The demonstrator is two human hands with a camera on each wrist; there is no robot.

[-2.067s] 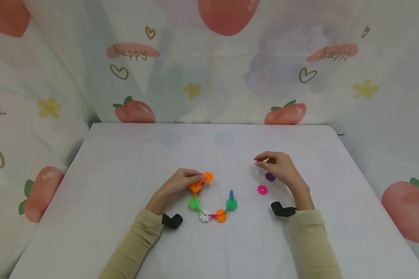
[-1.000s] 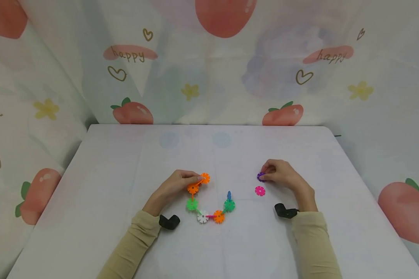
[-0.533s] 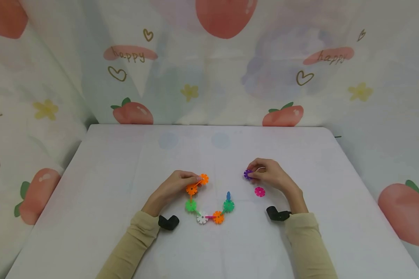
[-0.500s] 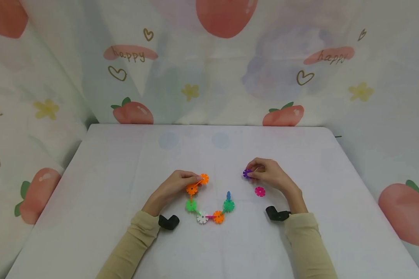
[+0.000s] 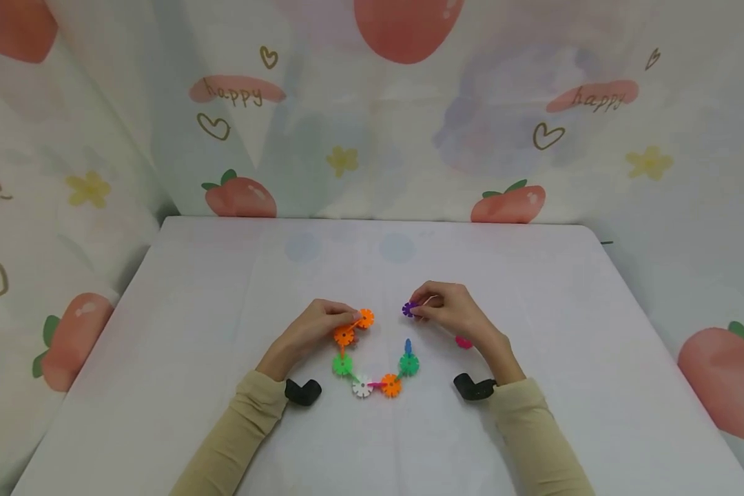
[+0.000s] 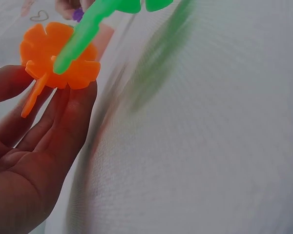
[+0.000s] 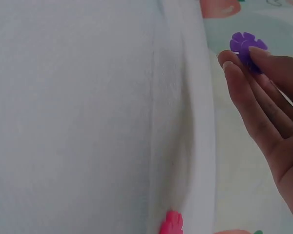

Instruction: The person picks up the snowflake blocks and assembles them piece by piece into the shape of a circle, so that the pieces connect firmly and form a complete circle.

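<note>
A chain of slotted plastic snowflake discs curves in a U on the table, with orange, light green, white, pink, teal and blue pieces. At its upper left end my left hand [image 5: 318, 328] pinches an orange snowflake disc [image 5: 365, 318]; in the left wrist view another orange disc [image 6: 58, 53] and a light green one [image 6: 80, 36] show close up. My right hand [image 5: 451, 308] pinches a purple snowflake disc [image 5: 409, 309] between thumb and fingertips, a short gap to the right of the orange end. Below it, the blue disc [image 5: 408, 346] stands edge-on at the chain's other end.
A loose pink snowflake disc [image 5: 463, 342] lies on the table, partly covered by my right wrist. The white-covered table [image 5: 223, 275] meets a printed curtain [image 5: 372, 124] at the back. Black wrist cameras [image 5: 303, 393] sit under both wrists.
My right hand has picked up the purple disc from beside the pink one and carried it left, closer to the chain's orange end. My left hand stays on the chain.
</note>
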